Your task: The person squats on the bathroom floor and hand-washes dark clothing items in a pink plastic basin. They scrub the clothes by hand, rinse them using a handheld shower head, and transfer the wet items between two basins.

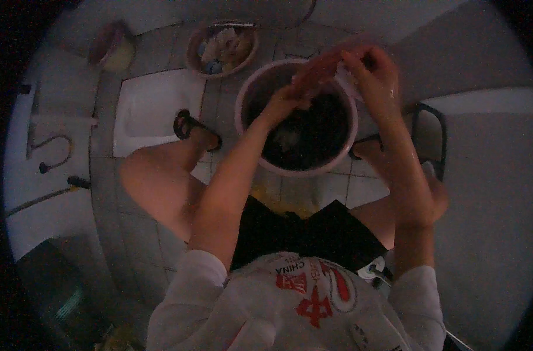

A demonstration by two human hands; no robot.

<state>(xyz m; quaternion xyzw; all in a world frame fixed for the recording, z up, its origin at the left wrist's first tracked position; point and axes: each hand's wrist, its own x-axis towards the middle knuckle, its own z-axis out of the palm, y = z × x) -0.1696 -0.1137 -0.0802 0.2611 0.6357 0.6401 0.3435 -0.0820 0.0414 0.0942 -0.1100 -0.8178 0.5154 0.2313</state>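
A reddish-pink wet cloth is stretched between my two hands over the far side of a pink round basin. My left hand grips its lower end above the basin. Higher and to the right, my right hand holds the other end, just beyond the basin's rim. Dark contents, perhaps cloth in water, fill the basin, with a paler patch at their middle. The dim light and blur hide the cloth's exact shape.
Beyond the basin to the left stands a round basket of crumpled laundry. A white ceramic floor fixture lies by my left sandal. On the right is a dark curved frame. A bent pipe runs along the left wall.
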